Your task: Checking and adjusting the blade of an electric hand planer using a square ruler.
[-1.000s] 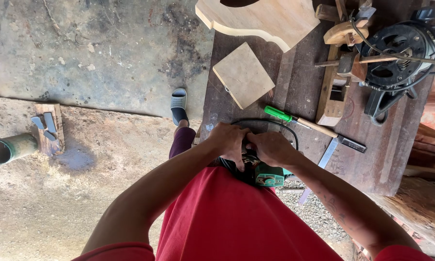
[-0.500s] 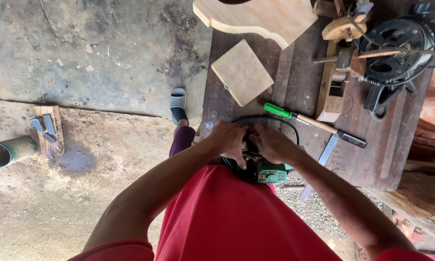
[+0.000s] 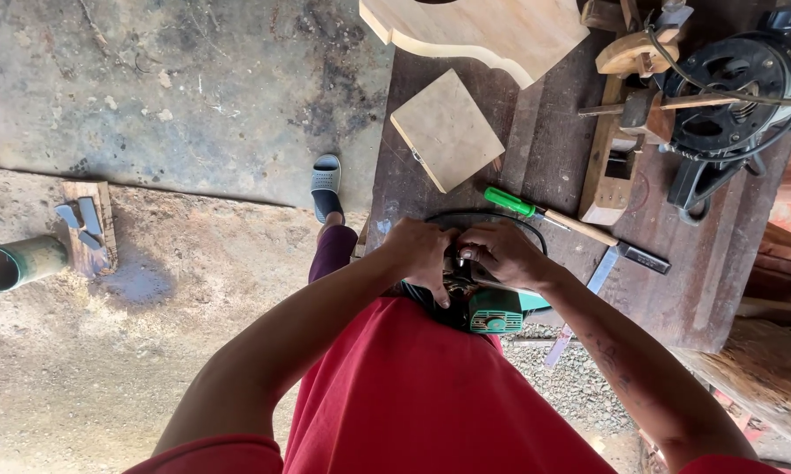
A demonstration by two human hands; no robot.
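Both my hands are closed on a green and black power tool (image 3: 488, 309) held against my red shirt at the near edge of a dark wooden workbench (image 3: 536, 167). My left hand (image 3: 424, 253) grips its left side. My right hand (image 3: 499, 254) covers its top, fingertips at a small metal part in the middle. A black cable (image 3: 483, 215) loops from the tool over the bench just beyond my hands.
On the bench lie a square wooden board (image 3: 446, 130), a green-handled screwdriver (image 3: 517, 204), a wooden hand plane (image 3: 613, 162), a chisel (image 3: 589, 285), a curved pale wooden piece (image 3: 492, 31) and a black motor machine (image 3: 729, 96). A green pipe (image 3: 14, 263) lies on the ground at left.
My hands have stayed on the tool with only slight shifts of the fingers. The view has drifted a little.
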